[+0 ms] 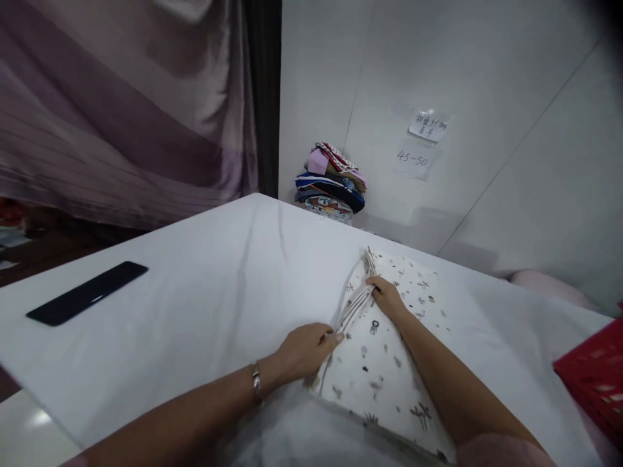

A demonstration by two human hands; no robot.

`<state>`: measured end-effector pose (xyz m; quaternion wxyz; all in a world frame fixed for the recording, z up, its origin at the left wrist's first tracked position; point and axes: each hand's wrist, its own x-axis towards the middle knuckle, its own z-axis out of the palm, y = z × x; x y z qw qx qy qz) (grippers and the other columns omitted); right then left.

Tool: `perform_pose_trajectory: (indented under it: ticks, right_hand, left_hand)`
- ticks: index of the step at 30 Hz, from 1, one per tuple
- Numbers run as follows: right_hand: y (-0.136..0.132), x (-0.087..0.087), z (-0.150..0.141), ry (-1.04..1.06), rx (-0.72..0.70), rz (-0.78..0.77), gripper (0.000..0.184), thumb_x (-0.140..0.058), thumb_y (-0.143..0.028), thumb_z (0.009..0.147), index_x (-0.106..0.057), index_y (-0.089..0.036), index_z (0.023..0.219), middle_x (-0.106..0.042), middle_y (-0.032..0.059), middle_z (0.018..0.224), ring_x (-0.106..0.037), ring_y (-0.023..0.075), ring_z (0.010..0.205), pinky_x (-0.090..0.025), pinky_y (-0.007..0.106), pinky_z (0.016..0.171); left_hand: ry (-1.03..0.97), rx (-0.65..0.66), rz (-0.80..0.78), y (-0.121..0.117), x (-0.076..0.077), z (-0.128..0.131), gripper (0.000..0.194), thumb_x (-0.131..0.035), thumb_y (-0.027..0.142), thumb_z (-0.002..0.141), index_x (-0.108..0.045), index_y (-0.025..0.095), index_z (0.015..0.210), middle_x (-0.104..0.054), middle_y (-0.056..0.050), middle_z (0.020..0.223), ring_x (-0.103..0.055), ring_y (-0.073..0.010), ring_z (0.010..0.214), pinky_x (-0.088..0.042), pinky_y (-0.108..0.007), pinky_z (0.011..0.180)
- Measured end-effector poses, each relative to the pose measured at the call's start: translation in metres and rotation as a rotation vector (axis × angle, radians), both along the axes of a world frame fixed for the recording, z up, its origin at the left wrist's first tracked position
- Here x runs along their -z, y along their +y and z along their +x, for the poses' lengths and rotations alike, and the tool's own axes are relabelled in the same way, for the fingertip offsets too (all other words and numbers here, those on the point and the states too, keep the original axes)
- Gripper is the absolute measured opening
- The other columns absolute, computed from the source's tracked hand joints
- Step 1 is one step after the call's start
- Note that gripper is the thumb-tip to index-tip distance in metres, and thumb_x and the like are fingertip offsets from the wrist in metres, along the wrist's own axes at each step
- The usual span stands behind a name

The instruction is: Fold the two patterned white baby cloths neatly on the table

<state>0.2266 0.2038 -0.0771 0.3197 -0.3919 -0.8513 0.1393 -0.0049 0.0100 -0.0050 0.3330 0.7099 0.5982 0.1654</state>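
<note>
A folded white cloth (384, 363) with small printed plants and animals lies on the white table, its layered left edge raised. My left hand (309, 349), with a metal bracelet at the wrist, pinches those layers at the near part of the edge. Farther along the same edge, my right hand (387, 297) grips the layers between thumb and fingers. My right forearm crosses over the cloth and hides part of its print.
On the white table (195, 279), a dark flat slab (87, 293) lies at the left. Folded clothes (331, 181) are stacked beyond the far edge, against a wall with paper notes (419, 159). A red basket (594, 376) stands at the right; a purple curtain (146, 117) hangs at the left.
</note>
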Motion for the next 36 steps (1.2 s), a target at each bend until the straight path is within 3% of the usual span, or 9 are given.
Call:
perform_pose_trajectory:
  ticks: [2, 5, 9, 15, 25, 32, 36]
  right_hand:
    - [-0.001, 0.003, 0.0, 0.033, 0.004, 0.007, 0.032, -0.038, -0.014, 0.07, -0.06, -0.02, 0.093, -0.064, 0.0058, 0.1, -0.058, 0.0198, 0.096, -0.044, 0.039, 0.09]
    - [-0.001, 0.004, -0.001, 0.058, 0.0, 0.008, 0.031, -0.039, -0.014, 0.07, -0.06, -0.02, 0.093, -0.064, 0.0062, 0.1, -0.058, 0.0202, 0.095, -0.044, 0.039, 0.089]
    - [-0.001, 0.006, -0.003, 0.066, -0.004, 0.008, 0.032, -0.04, -0.012, 0.07, -0.059, -0.021, 0.094, -0.064, 0.0052, 0.1, -0.058, 0.0201, 0.096, -0.043, 0.039, 0.09]
    - [-0.002, 0.004, -0.004, 0.028, -0.004, 0.007, 0.036, -0.041, -0.009, 0.069, -0.06, -0.021, 0.097, -0.063, 0.0051, 0.104, -0.057, 0.0202, 0.1, -0.043, 0.039, 0.092]
    - [-0.011, -0.009, -0.008, -0.093, -0.006, -0.001, 0.04, -0.04, -0.006, 0.075, -0.064, -0.021, 0.104, -0.061, 0.0047, 0.112, -0.056, 0.0195, 0.103, -0.045, 0.036, 0.091]
    - [-0.01, -0.009, -0.009, -0.119, 0.012, 0.005, 0.041, -0.042, -0.005, 0.075, -0.066, -0.022, 0.104, -0.061, 0.0042, 0.112, -0.056, 0.0195, 0.103, -0.045, 0.035, 0.092]
    - [-0.009, -0.009, -0.009, -0.132, 0.003, 0.002, 0.042, -0.042, -0.005, 0.076, -0.065, -0.023, 0.106, -0.061, 0.0035, 0.113, -0.056, 0.0186, 0.104, -0.045, 0.034, 0.092]
  left_hand:
    - [-0.01, -0.021, 0.019, 0.022, 0.0, 0.009, 0.051, -0.023, 0.049, 0.088, -0.062, 0.018, 0.076, -0.065, -0.005, 0.08, -0.056, -0.02, 0.074, -0.038, -0.028, 0.064]
    - [-0.064, -0.053, 0.032, 0.052, 0.005, 0.022, 0.041, -0.031, 0.039, 0.086, -0.061, 0.018, 0.069, -0.064, -0.004, 0.073, -0.054, -0.0179, 0.069, -0.036, -0.026, 0.061]
    - [-0.132, -0.127, 0.025, 0.073, 0.018, 0.032, 0.033, -0.042, 0.038, 0.079, -0.062, 0.016, 0.064, -0.061, -0.002, 0.064, -0.051, -0.0154, 0.062, -0.034, -0.025, 0.057]
    - [-0.192, -0.202, 0.013, 0.076, 0.031, 0.032, 0.03, -0.042, 0.033, 0.077, -0.061, 0.014, 0.063, -0.058, 0.0, 0.061, -0.048, -0.0121, 0.059, -0.034, -0.022, 0.054]
    - [-0.181, -0.296, 0.126, 0.07, 0.021, 0.032, 0.023, -0.044, 0.024, 0.074, -0.06, 0.016, 0.059, -0.059, 0.001, 0.062, -0.049, -0.0115, 0.061, -0.032, -0.022, 0.055]
    - [-0.176, -0.279, 0.128, 0.077, 0.032, 0.04, 0.034, -0.045, 0.042, 0.079, -0.062, 0.017, 0.062, -0.061, 0.0, 0.063, -0.049, -0.0128, 0.059, -0.031, -0.024, 0.054]
    - [-0.191, -0.298, 0.096, 0.081, 0.037, 0.042, 0.029, -0.046, 0.038, 0.079, -0.066, 0.018, 0.073, -0.066, -0.001, 0.074, -0.055, -0.0137, 0.067, -0.035, -0.023, 0.06]
